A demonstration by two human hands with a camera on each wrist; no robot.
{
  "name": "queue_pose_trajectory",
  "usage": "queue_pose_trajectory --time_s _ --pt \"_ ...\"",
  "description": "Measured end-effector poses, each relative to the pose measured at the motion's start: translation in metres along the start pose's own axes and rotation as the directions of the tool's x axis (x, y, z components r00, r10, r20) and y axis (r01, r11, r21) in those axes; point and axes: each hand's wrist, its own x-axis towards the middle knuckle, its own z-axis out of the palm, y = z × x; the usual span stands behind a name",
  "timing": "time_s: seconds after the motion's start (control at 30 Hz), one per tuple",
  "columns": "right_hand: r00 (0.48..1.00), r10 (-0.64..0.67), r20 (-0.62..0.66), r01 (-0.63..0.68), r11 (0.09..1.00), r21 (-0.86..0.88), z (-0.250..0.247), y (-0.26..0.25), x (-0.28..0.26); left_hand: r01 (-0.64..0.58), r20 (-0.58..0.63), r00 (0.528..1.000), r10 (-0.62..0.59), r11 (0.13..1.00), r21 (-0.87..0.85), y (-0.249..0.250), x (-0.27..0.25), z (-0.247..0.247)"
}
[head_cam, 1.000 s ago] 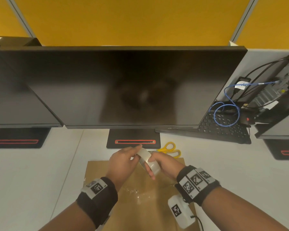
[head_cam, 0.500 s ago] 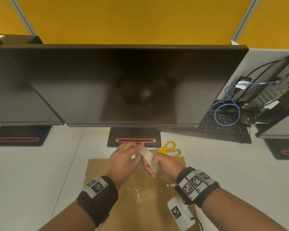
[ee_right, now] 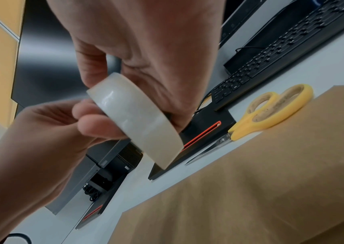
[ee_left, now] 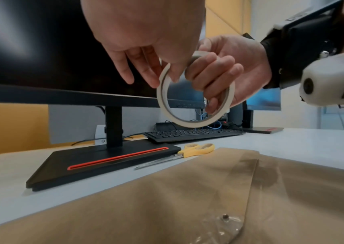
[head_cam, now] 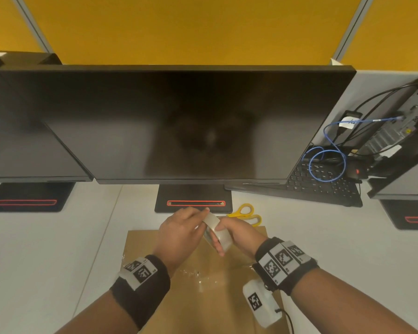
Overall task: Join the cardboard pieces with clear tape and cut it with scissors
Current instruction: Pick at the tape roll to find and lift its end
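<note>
— What do you hold now?

— I hold the round roll of clear tape [head_cam: 216, 231] in the air, above the far part of the flat brown cardboard sheet [head_cam: 210, 300]. My right hand [head_cam: 239, 233] has its fingers [ee_left: 212, 72] passed through the hole of the roll and curled around its ring. My left hand [head_cam: 181, 231] pinches the outer band of the roll with the thumb and fingertips [ee_right: 95, 122].

— Where is the cardboard?

— It lies on the white desk [head_cam: 48, 249], directly under my wrists. A strip of clear tape [ee_left: 244, 178] is already on it, and a crumpled clear bit [ee_left: 221, 226] is near my side of it.

— And the scissors?

— The scissors with yellow handles [head_cam: 247, 213] lie on the desk just beyond the far edge of the cardboard, beside the black monitor base with the red line [head_cam: 193, 201]. No hand touches them. Behind them stands the dark monitor [head_cam: 179, 121], and a black keyboard [head_cam: 321, 184] is at the right.
</note>
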Motion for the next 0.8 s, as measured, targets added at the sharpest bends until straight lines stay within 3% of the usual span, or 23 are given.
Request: queue_pose_trajectory --time_s 0.1,0.3,0.6,0.8 --pt "1.0 -0.011 0.01 0.01 0.998 0.057 0.002 0.004 0.001 -0.066 -0.04 0.997 0.066 0.998 0.018 0.001 -0.001 0.002" --pt "0.998 -0.061 0.034 0.053 0.977 0.207 0.01 0.008 0.003 0.074 -0.04 0.996 -0.08 0.99 -0.123 -0.003 -0.003 0.002" --pt "0.998 -0.036 0.057 0.031 0.996 0.078 0.013 0.01 -0.001 0.257 0.092 0.966 -0.242 0.935 -0.243 -0.007 -0.007 0.005" --pt "0.996 -0.067 0.065 0.063 0.996 0.067 0.013 0.003 -0.008 0.269 0.116 0.962 -0.248 0.937 -0.224 -0.005 -0.004 0.002"
